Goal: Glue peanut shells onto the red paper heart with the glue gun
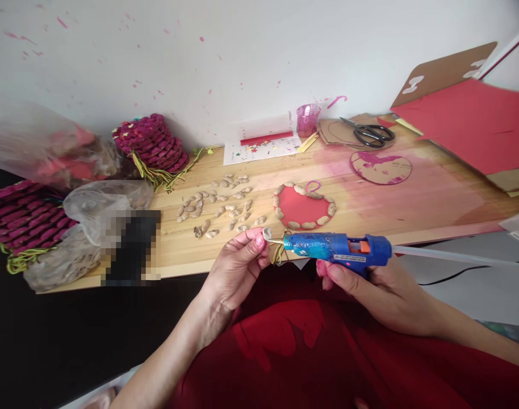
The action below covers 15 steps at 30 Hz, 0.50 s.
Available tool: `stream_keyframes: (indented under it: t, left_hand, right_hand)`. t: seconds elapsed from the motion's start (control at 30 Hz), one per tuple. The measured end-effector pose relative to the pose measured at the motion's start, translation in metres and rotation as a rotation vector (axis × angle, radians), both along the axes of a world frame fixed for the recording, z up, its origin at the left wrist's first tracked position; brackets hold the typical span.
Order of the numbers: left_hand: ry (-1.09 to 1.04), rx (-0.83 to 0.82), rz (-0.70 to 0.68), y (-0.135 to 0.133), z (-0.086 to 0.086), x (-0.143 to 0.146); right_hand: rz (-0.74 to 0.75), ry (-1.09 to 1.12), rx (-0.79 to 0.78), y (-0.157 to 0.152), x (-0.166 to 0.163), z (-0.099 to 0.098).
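My left hand [242, 264] pinches a peanut [267, 233] between thumb and fingers, just above the table's front edge. My right hand [370, 289] is wrapped round the handle of a blue hot glue gun [323, 247]. Its metal nozzle points left and meets the peanut, or comes very close to it. A clear glue stick [447, 254] sticks out of the gun's back end. Behind the gun lies a red heart [300, 207] with peanuts along its rim and a small pink loop at its top. Several loose peanuts [231, 207] are spread on the table left of the heart.
Bundles of magenta-painted peanuts [155, 147] and plastic bags [101, 207] crowd the left. At the back are a pink-stained cup [308, 118], a paper with star sequins [234, 152] and black scissors [372, 135] on cardboard. A cardboard heart [381, 168] and red sheets [468, 128] lie right.
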<state>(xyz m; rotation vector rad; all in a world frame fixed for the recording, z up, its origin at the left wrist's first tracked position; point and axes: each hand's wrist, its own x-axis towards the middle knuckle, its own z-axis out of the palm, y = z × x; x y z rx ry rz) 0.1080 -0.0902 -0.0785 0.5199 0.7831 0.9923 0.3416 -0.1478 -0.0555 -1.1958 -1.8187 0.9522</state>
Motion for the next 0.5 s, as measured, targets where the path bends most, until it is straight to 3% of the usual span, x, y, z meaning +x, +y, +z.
stream_keyframes:
  t: [0.5]
  left_hand:
    - [-0.031, -0.014, 0.006, 0.0000, -0.0004, -0.0016]
  right_hand:
    - [0.008, -0.006, 0.000, 0.0012, 0.0013, -0.0011]
